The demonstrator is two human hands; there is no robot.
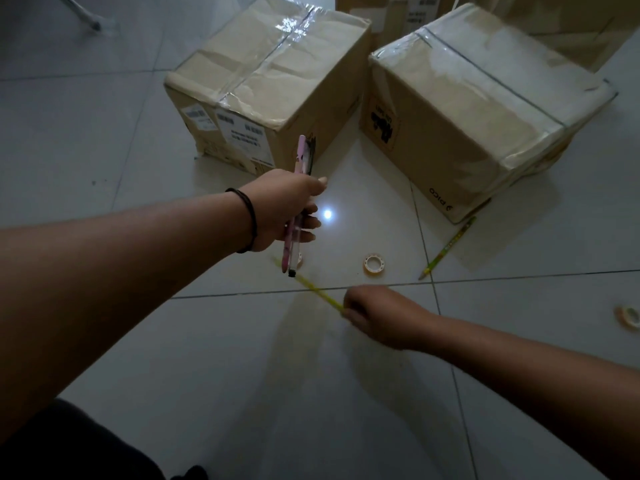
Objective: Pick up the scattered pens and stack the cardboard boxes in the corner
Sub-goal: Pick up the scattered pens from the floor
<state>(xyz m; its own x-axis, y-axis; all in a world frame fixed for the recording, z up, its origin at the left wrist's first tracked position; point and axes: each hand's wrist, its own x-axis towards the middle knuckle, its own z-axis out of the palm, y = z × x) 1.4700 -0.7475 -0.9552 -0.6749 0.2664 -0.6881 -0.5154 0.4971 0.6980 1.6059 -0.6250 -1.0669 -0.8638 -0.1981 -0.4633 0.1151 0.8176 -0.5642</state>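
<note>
My left hand (284, 209) is closed around a bundle of pens (298, 157), a pink one and a clear one with a black tip, held upright over the white tiled floor. My right hand (377, 315) grips one end of a yellow pencil (311, 287), which is blurred and slants up to the left. Another yellow-green pencil (448, 247) lies on the floor beside the right cardboard box (467, 109). A second taped cardboard box (270, 81) stands to the left of it, just beyond my left hand.
A tape roll (374, 264) lies on the tiles between my hands and the boxes; another tape roll (628, 317) sits at the right edge. More cardboard boxes (408, 12) stand behind at the top. A metal leg (83, 15) shows at the top left.
</note>
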